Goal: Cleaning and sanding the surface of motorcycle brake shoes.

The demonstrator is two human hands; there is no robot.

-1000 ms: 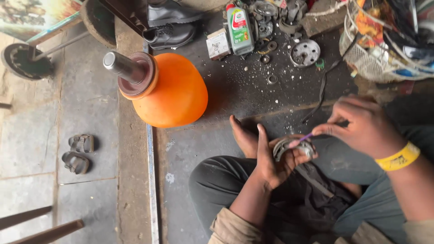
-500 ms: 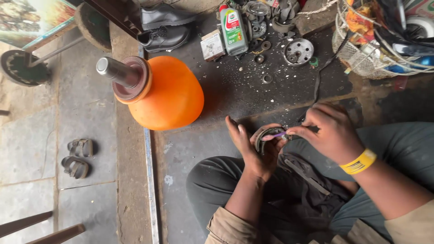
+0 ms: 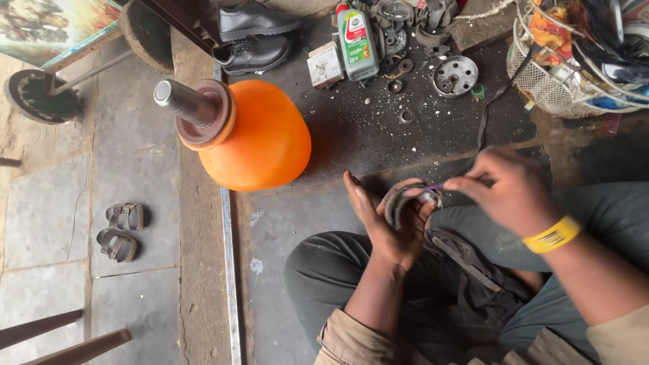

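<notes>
Far left, at about nine o'clock, a pair of sandals (image 3: 119, 231) lies on the paving. Toward eleven o'clock an orange tank (image 3: 260, 138) rests on the floor, a metal shaft (image 3: 181, 101) sticking out of its collar. At twelve o'clock stand black shoes (image 3: 255, 35), a green oil bottle (image 3: 357, 42) and a round metal hub (image 3: 454, 75); a wire basket (image 3: 541, 84) sits at one o'clock.

Left hand (image 3: 385, 220): grip half closed, fingers cupped around a curved metal brake shoe (image 3: 400, 203), palm up above the lap. The shoe's arc runs roughly from twelve to six o'clock.

Right hand (image 3: 507, 192): fingertips pinched on a thin purple-tipped tool (image 3: 433, 188), the wrist wearing a yellow band (image 3: 553, 234). The hand is blurred, so how tight the pinch is I cannot tell for certain.

Key relation — the shoe lies at nine o'clock from the right hand, the tool tip meeting its upper end; the left hand is nearer, holding it.

Against half a second earlier, the hands hold the same arrangement — the right hand now shows motion blur, and the whole scene sits slightly lower in view.
</notes>
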